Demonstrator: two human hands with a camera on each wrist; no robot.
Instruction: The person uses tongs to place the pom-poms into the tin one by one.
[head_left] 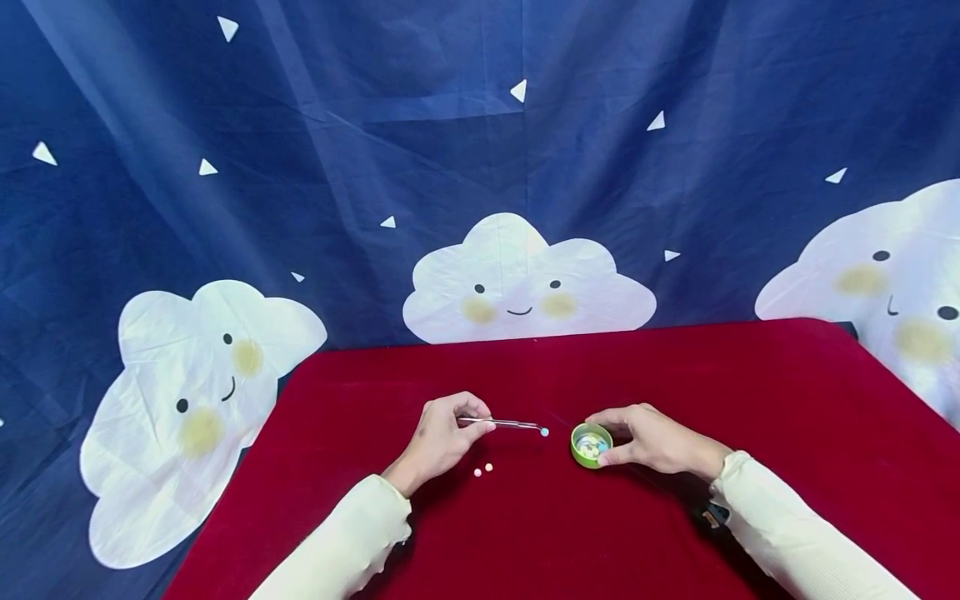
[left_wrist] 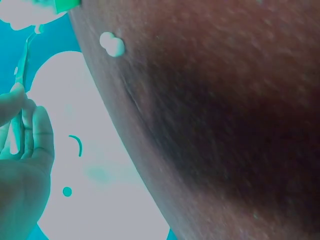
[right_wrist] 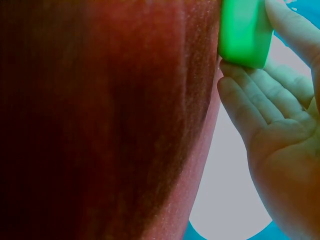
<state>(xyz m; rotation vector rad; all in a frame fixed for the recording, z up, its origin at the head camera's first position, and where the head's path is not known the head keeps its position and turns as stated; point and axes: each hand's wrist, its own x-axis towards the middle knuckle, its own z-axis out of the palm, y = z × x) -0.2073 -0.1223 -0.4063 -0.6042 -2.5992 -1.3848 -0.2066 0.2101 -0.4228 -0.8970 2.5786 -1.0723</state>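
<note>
On the red table (head_left: 750, 400) my left hand (head_left: 442, 433) pinches metal tweezers (head_left: 504, 423), whose tips hold a small pale blue bead (head_left: 544, 432) just left of a green cap. The green cap (head_left: 591, 444) holds several coloured beads, and my right hand (head_left: 652, 440) grips its rim with thumb and fingers. Two loose beads (head_left: 483, 470), pink and yellow, lie below the tweezers. In the left wrist view the left hand (left_wrist: 22, 145) holds the tweezers (left_wrist: 20, 75), with the two beads (left_wrist: 112, 44) on the cloth. The right wrist view shows the cap (right_wrist: 245, 32) between my fingers (right_wrist: 250, 100).
A dark blue backdrop with white clouds (head_left: 525, 283) hangs behind the table. The table's far edge (head_left: 570, 333) runs just beyond the hands, and its left edge (head_left: 247, 467) slants down. A small dark object (head_left: 711, 517) lies by my right sleeve.
</note>
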